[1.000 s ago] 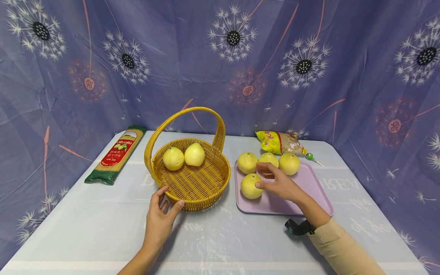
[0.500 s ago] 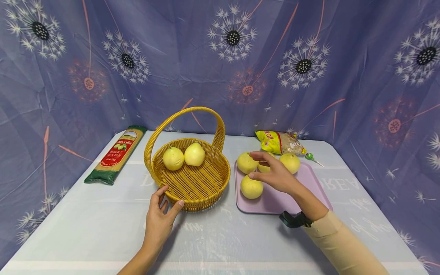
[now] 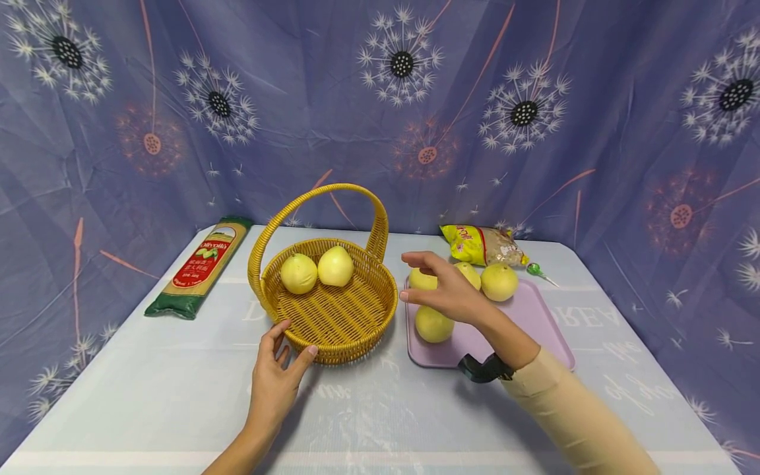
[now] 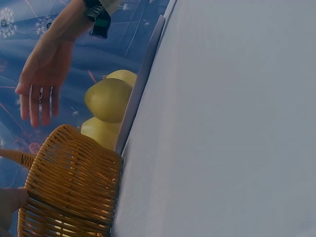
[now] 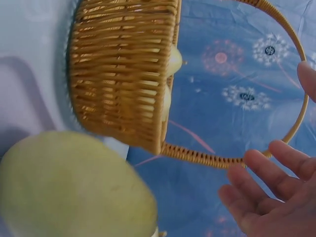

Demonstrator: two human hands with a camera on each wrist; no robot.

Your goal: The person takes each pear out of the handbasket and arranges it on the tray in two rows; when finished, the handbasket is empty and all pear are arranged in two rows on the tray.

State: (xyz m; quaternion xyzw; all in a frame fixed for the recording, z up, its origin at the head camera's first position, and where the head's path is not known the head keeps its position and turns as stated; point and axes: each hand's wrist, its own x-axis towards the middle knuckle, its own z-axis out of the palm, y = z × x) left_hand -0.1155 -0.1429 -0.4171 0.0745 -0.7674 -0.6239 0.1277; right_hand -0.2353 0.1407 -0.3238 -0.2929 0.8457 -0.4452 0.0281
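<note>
A yellow woven basket (image 3: 356, 348) with a tall hoop handle stands left of the middle in the head view. Inside it lie two round pale-yellow fruits (image 3: 299, 274). My left hand (image 3: 278, 376) touches the near-left rim and outer wall with loosely bent fingers and thumb. A pink tray (image 3: 534, 330) bears several similar fruits (image 3: 434, 324), partly covered from view by my right hand (image 3: 448, 290). That right hand hovers above the tray's left side, thumb and fingers spread apart, holding nothing. In the right wrist view, a fruit (image 5: 79, 187) looms below the basket.
Spaghetti in a green-ended pack (image 3: 204, 267) lies at the back left. Behind the tray are a yellow-and-clear snack bag (image 3: 483, 246) and a green lollipop (image 3: 535, 270). A dandelion-print curtain (image 3: 320, 99) borders the white table (image 3: 380, 422) at the back and sides.
My right hand has moved left and slightly up, away from the front fruit, toward the basket. The fruits keep their places, and my left hand stays at the basket.
</note>
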